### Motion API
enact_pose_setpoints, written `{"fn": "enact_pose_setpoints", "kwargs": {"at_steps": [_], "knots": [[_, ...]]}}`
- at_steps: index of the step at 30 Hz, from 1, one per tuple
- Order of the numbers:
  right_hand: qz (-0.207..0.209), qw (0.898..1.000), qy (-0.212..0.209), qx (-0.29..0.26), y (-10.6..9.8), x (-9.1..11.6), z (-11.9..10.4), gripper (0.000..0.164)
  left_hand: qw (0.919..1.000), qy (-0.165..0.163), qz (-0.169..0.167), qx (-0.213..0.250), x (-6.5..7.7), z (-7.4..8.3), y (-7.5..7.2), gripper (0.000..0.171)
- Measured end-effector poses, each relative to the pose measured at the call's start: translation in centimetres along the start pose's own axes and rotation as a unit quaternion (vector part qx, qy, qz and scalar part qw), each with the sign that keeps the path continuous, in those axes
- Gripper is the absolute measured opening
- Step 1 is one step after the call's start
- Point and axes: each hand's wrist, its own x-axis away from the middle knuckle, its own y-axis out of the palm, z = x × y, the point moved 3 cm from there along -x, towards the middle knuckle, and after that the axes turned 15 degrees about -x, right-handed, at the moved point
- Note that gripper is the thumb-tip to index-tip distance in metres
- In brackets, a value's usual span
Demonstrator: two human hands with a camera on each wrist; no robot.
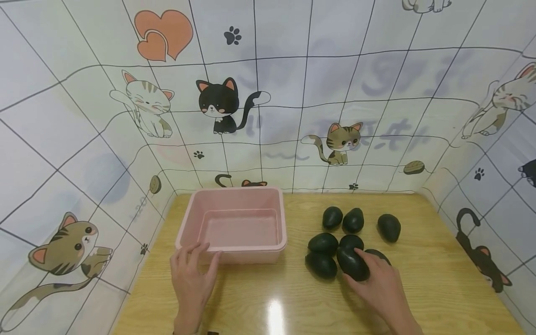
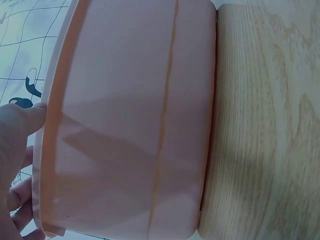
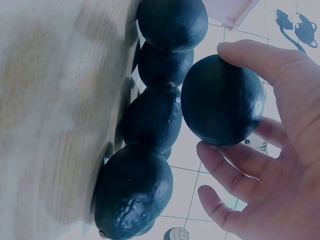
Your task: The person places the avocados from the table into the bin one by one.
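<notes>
My right hand [image 1: 378,281] grips a dark green avocado [image 1: 353,264] between thumb and fingers. In the right wrist view, this avocado [image 3: 222,100] is raised above the wood, beside a row of other avocados [image 3: 134,190]. Under and around the hand in the head view lie several more, among them one avocado [image 1: 320,265] just to the left and another [image 1: 378,255] partly hidden behind the fingers. My left hand [image 1: 192,274] rests at the near left corner of a pink plastic bin [image 1: 251,248]. Its thumb and fingertips touch the rim [image 2: 47,150]; nothing is in the bin.
Behind the main group, two avocados sit close together, one of them an avocado [image 1: 353,220] with its narrow end up. A lone avocado [image 1: 389,228] lies farther right. The wooden table [image 1: 251,293] meets walls [image 1: 284,93] covered in cat-print sheeting on three sides.
</notes>
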Motion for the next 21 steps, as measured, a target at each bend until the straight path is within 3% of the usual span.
{"fn": "enact_pose_setpoints", "kwargs": {"at_steps": [14,21], "knots": [[0.007,0.999,-0.029,0.012,-0.41,-0.64,-0.55,0.072,1.0000,0.001,0.005,0.003,0.16,0.05,0.20,0.040],[0.016,0.999,-0.042,0.007,-0.50,-0.92,-0.87,0.072,0.9999,0.002,-0.017,-0.004,0.21,-0.23,0.42,0.043]]}}
